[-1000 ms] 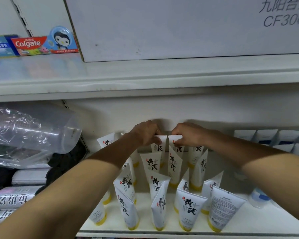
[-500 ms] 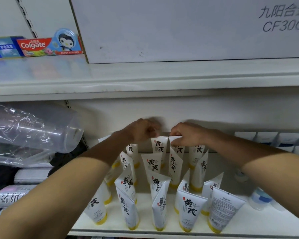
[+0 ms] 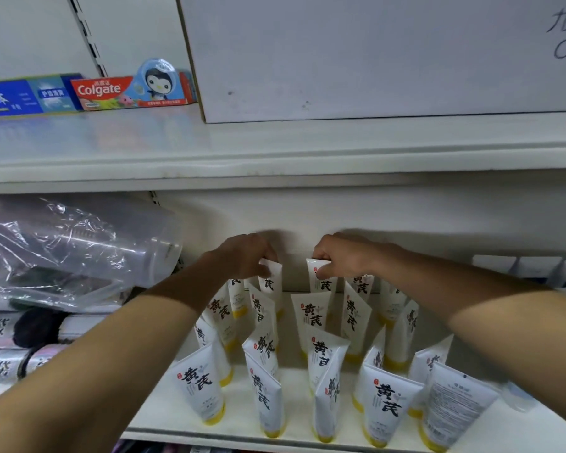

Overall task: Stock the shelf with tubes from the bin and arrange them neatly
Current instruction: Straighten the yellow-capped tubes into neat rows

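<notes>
Several white tubes with yellow caps and black characters stand cap-down in rough rows on the lower shelf. At the back of the shelf my left hand pinches the flat top of a back-row tube. My right hand pinches the top of the neighbouring back-row tube just to its right. A gap separates the two held tubes. Both forearms reach in over the front rows. The bin is not in view.
A clear plastic-wrapped jug and rolled packs fill the shelf section to the left. White boxes stand at the back right. The upper shelf holds toothpaste boxes and a large white carton.
Both hands stayed at the back row; the left hand shifted left and then took hold of a tube top, and the two held tubes now stand farther apart. The view moved closer.
</notes>
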